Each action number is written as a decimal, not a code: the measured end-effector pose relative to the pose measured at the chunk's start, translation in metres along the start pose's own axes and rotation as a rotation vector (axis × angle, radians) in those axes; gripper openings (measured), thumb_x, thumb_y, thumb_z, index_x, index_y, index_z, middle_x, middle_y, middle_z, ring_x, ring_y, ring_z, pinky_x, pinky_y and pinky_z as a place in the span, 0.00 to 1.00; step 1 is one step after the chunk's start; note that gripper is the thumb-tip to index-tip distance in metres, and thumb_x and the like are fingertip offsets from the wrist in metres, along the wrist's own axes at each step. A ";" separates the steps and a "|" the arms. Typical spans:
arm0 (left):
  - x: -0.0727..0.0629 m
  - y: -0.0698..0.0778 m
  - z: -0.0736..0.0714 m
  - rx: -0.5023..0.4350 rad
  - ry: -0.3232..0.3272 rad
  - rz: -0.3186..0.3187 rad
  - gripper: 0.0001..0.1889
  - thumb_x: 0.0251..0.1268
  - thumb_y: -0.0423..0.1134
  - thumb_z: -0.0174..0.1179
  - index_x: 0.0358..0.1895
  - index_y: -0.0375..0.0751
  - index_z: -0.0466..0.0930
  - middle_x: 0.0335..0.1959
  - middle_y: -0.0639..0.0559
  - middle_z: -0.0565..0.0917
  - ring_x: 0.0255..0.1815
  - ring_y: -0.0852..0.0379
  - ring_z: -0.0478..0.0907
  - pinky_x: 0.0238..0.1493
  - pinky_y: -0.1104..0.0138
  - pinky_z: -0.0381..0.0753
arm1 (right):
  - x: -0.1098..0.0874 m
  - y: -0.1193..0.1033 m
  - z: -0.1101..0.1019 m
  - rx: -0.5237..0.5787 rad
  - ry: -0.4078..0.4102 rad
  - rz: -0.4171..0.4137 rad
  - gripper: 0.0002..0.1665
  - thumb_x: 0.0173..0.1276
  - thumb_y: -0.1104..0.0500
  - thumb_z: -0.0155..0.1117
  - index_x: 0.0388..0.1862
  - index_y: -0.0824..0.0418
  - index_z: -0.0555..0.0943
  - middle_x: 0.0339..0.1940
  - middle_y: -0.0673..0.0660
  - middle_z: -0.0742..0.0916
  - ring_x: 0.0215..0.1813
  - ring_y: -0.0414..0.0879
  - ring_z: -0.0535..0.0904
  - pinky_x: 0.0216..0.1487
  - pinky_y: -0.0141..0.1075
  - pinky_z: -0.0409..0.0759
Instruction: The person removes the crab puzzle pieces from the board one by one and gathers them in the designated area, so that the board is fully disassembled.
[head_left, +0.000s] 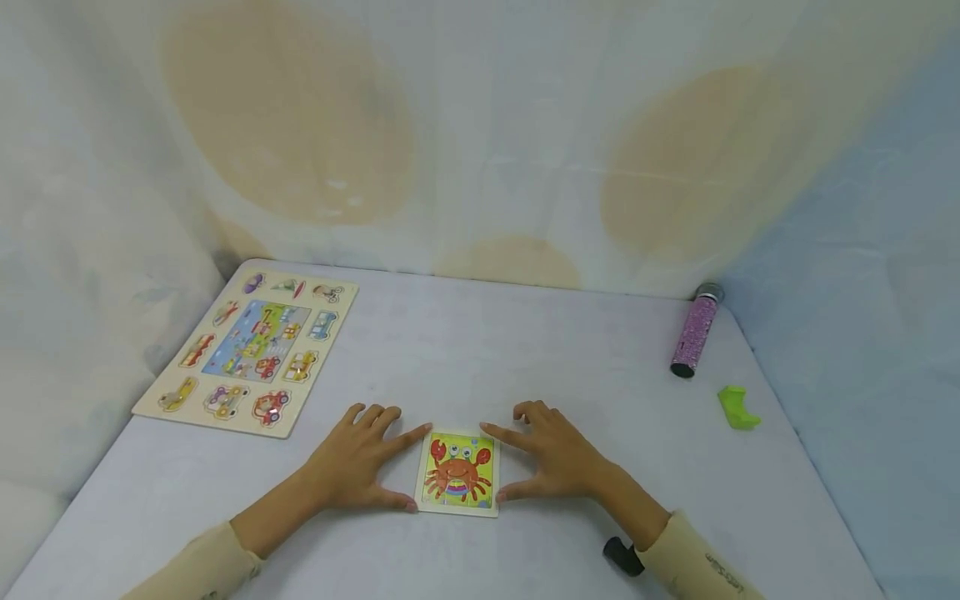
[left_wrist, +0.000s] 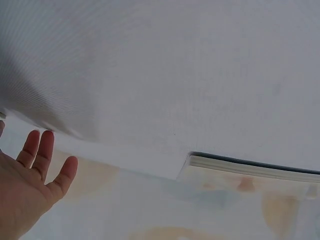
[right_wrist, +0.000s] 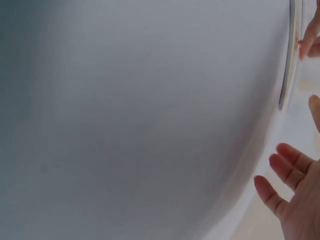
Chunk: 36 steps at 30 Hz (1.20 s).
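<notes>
A small crab picture puzzle (head_left: 457, 477) in a pale frame lies flat on the white table, in front of the person. At its left edge is the left hand (head_left: 356, 460), thumb and index finger spread toward two corners. The right hand (head_left: 564, 458) mirrors it on the right edge, index fingertip near the upper corner and thumb lower down. Neither hand curls round the puzzle. In the left wrist view, the left hand's fingers (left_wrist: 45, 152) are extended and apart. Loosely spread fingers (right_wrist: 270, 195) of the right hand show in the right wrist view.
A large wooden vehicle puzzle board (head_left: 322, 398) lies at the back left. Toward the back right are a glittery purple microphone (head_left: 696, 329) and a bright green curved piece (head_left: 737, 408). A black object (head_left: 622, 557) sits beside the right sleeve. Patterned curtains (head_left: 487, 150) enclose the table.
</notes>
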<state>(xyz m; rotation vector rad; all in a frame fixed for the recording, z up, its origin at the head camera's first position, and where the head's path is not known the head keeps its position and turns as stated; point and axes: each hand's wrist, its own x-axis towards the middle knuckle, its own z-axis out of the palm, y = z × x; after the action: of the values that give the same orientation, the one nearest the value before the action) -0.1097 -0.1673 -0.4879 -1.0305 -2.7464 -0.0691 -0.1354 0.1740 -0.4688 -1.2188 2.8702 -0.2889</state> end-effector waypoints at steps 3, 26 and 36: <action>0.000 0.000 0.002 0.011 0.025 0.011 0.54 0.42 0.89 0.42 0.73 0.64 0.67 0.58 0.45 0.73 0.55 0.47 0.71 0.60 0.47 0.65 | 0.010 -0.009 -0.001 0.001 -0.027 -0.029 0.53 0.50 0.16 0.58 0.75 0.31 0.65 0.57 0.53 0.74 0.54 0.45 0.68 0.53 0.43 0.72; 0.005 0.001 0.002 -0.015 -0.048 -0.002 0.55 0.42 0.90 0.40 0.74 0.64 0.65 0.50 0.49 0.71 0.48 0.52 0.65 0.56 0.54 0.64 | 0.053 -0.029 0.006 -0.045 -0.103 -0.144 0.47 0.53 0.16 0.55 0.72 0.29 0.68 0.55 0.52 0.74 0.52 0.42 0.66 0.48 0.36 0.69; 0.011 0.000 0.000 -0.066 -0.029 -0.021 0.57 0.33 0.92 0.44 0.69 0.62 0.73 0.35 0.58 0.61 0.37 0.59 0.56 0.40 0.64 0.55 | 0.064 -0.034 0.005 -0.059 -0.132 -0.132 0.44 0.55 0.17 0.54 0.69 0.29 0.71 0.51 0.51 0.73 0.49 0.41 0.65 0.46 0.36 0.66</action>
<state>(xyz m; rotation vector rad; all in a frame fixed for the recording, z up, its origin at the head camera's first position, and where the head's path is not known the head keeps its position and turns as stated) -0.1180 -0.1603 -0.4860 -1.0265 -2.7989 -0.1504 -0.1561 0.1043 -0.4640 -1.3841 2.7103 -0.1205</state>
